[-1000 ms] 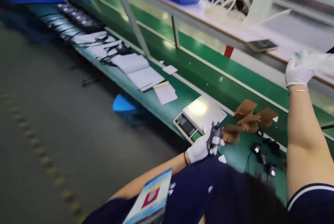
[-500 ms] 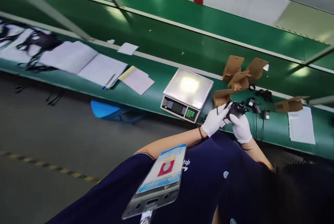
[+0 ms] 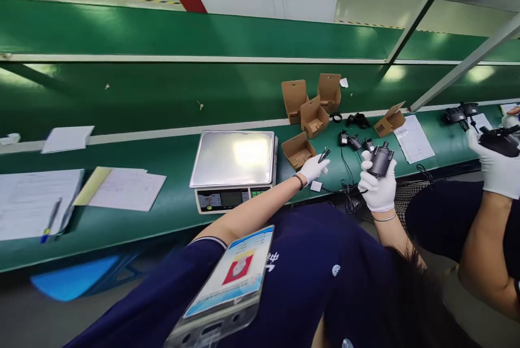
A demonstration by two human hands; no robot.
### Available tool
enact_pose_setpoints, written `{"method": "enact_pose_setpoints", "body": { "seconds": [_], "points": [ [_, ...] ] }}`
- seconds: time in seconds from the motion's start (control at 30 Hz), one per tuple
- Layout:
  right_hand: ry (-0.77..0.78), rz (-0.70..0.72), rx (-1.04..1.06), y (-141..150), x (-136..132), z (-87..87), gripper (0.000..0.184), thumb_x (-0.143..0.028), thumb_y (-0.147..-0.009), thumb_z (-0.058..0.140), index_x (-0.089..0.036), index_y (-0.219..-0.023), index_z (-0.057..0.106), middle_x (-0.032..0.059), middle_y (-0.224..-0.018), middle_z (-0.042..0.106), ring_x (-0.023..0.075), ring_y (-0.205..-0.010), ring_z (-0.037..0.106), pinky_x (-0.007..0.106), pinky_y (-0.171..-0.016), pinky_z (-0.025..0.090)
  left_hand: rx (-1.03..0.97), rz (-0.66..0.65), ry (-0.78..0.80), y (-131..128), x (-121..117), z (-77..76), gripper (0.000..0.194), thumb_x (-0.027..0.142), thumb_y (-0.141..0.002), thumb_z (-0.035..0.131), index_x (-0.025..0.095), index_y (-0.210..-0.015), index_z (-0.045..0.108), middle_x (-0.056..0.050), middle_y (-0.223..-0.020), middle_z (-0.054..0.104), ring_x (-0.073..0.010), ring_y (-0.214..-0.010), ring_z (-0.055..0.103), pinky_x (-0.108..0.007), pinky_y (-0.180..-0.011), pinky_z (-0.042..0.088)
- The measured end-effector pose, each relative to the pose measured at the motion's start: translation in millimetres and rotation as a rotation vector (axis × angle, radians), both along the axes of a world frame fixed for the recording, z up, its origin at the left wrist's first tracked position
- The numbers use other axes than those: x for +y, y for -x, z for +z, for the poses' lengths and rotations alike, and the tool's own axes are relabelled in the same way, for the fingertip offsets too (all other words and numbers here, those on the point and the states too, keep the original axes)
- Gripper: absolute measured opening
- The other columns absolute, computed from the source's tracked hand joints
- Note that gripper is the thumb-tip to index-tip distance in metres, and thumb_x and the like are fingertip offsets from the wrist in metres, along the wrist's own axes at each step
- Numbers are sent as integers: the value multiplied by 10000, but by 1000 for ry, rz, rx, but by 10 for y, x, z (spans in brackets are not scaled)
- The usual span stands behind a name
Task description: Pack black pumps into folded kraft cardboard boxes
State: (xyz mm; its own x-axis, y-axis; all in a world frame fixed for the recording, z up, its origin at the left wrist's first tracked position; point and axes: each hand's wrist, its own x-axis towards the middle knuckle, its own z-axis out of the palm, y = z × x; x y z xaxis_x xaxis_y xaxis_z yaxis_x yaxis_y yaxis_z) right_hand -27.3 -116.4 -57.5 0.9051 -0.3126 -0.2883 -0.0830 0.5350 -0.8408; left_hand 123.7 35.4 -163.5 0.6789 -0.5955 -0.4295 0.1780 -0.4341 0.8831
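Observation:
My right hand (image 3: 377, 192), in a white glove, is wrapped round a black cylindrical pump (image 3: 381, 161) with short stub ports, held upright above the bench edge. My left hand (image 3: 313, 169), gloved too, pinches a black cable (image 3: 324, 156) whose tip shows thin coloured wire ends. Below that hand hangs a white tag (image 3: 316, 186). Between the hands, a bundle of black cable (image 3: 350, 199) lies at the bench's front edge. Just behind my left hand is an open brown carton (image 3: 298, 152).
A scale (image 3: 233, 161) stands to the left, with papers (image 3: 125, 190) beyond it. More open cartons (image 3: 313, 116), black adapters (image 3: 354, 142) and a printed sheet (image 3: 414, 139) occupy the bench. At far right, a co-worker's gloved hand (image 3: 498, 166) holds a black part.
My hands were together at the pump and are now apart: the left has moved left with the cable, the right keeps the pump. The view has turned right, bringing in a co-worker.

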Motion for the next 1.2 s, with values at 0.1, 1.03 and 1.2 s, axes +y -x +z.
{"method": "enact_pose_setpoints", "body": {
  "seconds": [0.1, 1.03, 1.2],
  "points": [
    [140, 32, 25, 22, 81, 28, 789, -824, -890, 189, -286, -1334, 559, 65, -1071, 658, 131, -512, 238, 266, -420, 281, -101, -89, -133, -81, -157, -161, 414, 354, -894, 644, 127, -1234, 582, -75, -873, 733, -164, -714, 619, -263, -667, 454],
    [1166, 2, -199, -234, 498, 121, 588, -415, -786, 785, -307, -1334, 601, 103, -1315, 616, 255, -901, 697, 447, -850, 617, 600, 553, 1048, 625, 156, 1063, 446, 453, -866, 733, 187, -1215, 654, -81, -1235, 690, -238, -1256, 593, -367, -1098, 465],
    [1180, -7, -255, -231, 553, 90, 548, -407, -818, 749, -309, -1336, 598, 99, -1306, 619, 290, -1088, 662, 459, -926, 597, 693, 562, 1080, 607, 204, 1167, 429, 491, -980, 547, 169, -1254, 625, -91, -1245, 689, -239, -1278, 588, -368, -1102, 483]
  ]
}}
